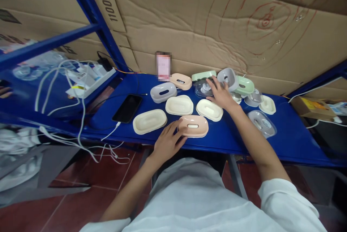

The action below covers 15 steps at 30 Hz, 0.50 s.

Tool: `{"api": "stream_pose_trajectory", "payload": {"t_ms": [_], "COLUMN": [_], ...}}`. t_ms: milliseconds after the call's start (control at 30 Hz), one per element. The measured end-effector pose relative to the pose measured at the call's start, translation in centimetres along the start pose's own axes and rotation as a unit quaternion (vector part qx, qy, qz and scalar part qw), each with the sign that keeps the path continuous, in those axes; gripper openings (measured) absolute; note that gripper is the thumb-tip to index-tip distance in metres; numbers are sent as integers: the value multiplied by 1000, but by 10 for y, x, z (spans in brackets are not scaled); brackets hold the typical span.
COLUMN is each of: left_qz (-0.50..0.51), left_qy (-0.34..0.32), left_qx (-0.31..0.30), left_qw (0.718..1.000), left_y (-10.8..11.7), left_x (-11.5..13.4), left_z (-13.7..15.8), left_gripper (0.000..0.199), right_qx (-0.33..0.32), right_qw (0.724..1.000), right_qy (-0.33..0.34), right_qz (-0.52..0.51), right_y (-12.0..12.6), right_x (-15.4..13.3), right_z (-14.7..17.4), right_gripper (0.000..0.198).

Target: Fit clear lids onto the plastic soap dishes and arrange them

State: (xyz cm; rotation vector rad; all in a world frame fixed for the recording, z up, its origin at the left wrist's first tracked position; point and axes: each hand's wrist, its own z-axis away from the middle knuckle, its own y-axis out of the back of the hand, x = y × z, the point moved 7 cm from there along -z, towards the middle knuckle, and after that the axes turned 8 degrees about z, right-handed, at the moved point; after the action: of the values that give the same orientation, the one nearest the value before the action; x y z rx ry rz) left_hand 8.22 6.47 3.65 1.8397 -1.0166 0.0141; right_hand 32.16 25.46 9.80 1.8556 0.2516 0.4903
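Note:
My left hand (168,138) grips the near left end of a pink soap-dish lid (194,125) lying at the front edge of the blue shelf (292,134). My right hand (220,94) reaches further back with fingers spread and rests on a clear plastic tray (202,88). A grey lid (227,77) and a green lid (244,85) lie just beyond its fingertips. Cream lids sit between the hands: one at the left (149,120), one in the middle (179,105), one under my right wrist (209,110).
A black phone (127,108) with a white cable lies at the shelf's left. A grey lid (163,91) and a pink lid (181,81) sit behind. Clear trays (261,123) lie right. White chargers and cables (86,76) crowd the left shelf. Cardboard backs everything.

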Motion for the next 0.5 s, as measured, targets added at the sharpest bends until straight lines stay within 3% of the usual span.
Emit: {"api": "stream_pose_trajectory", "payload": {"t_ms": [167,367,500], "left_qz": [-7,4,10], "left_qy": [-1,1,7], "left_qx": [-2,-1,-7], "left_qw": [1000,1000,1000], "left_y": [-2,0,0], "left_x": [-1,0,0], "left_z": [0,0,-1], "left_gripper": [32,33,32], "right_qx": [40,105,115], "right_qw": [998,991,991], "right_qy": [17,35,10], "right_qz": [-35,-78,-71], "right_y": [8,7,2], "right_x": [11,-2,-10], "right_z": [3,26,40], "right_gripper": [60,48,53]}}
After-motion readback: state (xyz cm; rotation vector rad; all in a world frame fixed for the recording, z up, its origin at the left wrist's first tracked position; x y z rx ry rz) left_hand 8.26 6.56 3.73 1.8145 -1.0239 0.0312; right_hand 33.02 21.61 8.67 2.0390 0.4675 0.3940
